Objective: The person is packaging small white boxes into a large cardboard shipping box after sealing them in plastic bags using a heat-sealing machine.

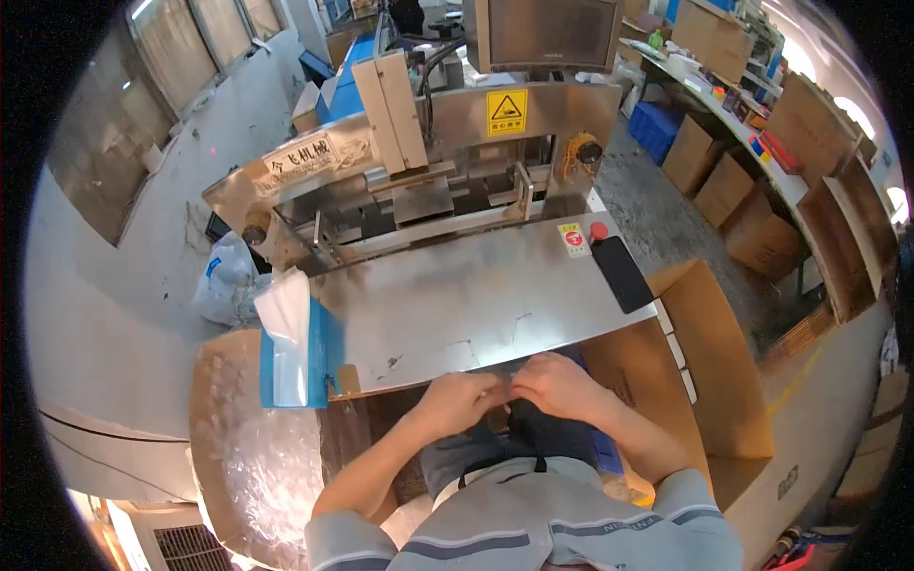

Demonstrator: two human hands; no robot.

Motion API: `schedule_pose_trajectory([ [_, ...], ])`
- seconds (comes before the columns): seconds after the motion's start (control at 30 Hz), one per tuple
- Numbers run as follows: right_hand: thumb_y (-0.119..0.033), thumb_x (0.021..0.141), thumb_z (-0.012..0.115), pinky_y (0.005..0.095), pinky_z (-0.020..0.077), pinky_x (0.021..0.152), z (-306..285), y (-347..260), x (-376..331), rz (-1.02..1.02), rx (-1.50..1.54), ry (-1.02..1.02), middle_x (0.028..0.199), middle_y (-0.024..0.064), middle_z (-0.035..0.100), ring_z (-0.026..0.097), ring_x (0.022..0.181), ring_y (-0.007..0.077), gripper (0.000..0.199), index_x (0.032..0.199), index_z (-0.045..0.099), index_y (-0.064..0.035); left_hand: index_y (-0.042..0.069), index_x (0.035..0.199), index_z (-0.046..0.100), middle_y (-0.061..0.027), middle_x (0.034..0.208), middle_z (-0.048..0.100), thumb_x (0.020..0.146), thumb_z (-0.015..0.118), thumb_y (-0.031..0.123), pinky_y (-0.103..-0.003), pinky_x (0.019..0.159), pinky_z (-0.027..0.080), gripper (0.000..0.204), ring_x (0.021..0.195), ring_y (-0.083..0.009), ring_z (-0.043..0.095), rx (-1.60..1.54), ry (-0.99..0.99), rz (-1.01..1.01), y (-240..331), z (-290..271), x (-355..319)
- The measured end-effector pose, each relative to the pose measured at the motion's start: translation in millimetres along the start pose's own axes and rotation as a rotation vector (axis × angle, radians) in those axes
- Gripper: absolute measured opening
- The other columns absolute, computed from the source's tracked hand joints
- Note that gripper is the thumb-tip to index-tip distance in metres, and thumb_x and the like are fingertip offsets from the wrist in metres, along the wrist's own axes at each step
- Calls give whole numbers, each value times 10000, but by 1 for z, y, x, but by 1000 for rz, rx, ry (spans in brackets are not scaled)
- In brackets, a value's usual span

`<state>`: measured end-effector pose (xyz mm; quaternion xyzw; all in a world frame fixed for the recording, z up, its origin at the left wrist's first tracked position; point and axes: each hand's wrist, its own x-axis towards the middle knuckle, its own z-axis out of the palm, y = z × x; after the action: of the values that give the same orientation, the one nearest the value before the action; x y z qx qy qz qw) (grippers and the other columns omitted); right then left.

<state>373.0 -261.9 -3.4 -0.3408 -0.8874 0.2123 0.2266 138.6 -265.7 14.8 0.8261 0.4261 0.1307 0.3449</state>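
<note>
My left hand (460, 401) and my right hand (555, 383) meet close together just off the front edge of a metal machine table (457, 300). Both have their fingers closed in a pinch, with fingertips nearly touching. Whatever lies between them is too small or hidden to make out. At the table's left front corner stands a blue box (269, 366) with white and clear plastic sheets (288, 324) sticking out. A black phone (623, 274) lies at the right end of the tabletop, beside a red push button (598, 230).
Left of my legs, an open carton (202, 381) holds crumpled clear plastic. Another open carton (728, 381) stands at right, with small white boxes (672, 347) along its inner side. Behind the tabletop rises the machine's metal frame (457, 109), with a monitor (550, 36) above.
</note>
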Motion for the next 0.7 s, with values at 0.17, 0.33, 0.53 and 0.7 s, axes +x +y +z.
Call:
schedule_pose_trajectory([
  [0.17, -246, 919, 653, 494, 520, 716, -9, 20, -9, 306, 67, -369, 884, 156, 703, 676, 845, 380, 173, 960, 652, -77, 95, 961, 692, -160, 844, 701, 951, 586, 263, -488, 706, 531, 199, 802, -396, 669, 86, 5, 19, -19, -2, -9],
  [0.33, -153, 936, 633, 370, 540, 773, -35, 10, 6, 253, 476, -379, 918, 104, 712, 695, 858, 295, 128, 994, 681, -49, 90, 1016, 665, -213, 884, 686, 973, 555, 263, -527, 746, 512, 209, 847, -449, 643, 11, -61, -61, -26, -25, -14],
  [0.53, -81, 943, 613, 344, 543, 787, -48, 17, 25, 2, 516, -281, 903, 80, 712, 694, 821, 233, 80, 989, 666, -42, 64, 1053, 634, -213, 905, 684, 997, 548, 244, -486, 750, 507, 207, 855, -436, 642, -161, -136, -89, -30, -56, -17],
  [0.7, -155, 943, 644, 373, 537, 813, -44, 35, 35, 228, 587, -505, 963, 115, 712, 693, 888, 266, 152, 1032, 684, -39, 38, 1066, 622, -199, 902, 686, 996, 585, 178, -420, 732, 509, 161, 837, -385, 662, -370, -203, -97, -32, -69, -23],
])
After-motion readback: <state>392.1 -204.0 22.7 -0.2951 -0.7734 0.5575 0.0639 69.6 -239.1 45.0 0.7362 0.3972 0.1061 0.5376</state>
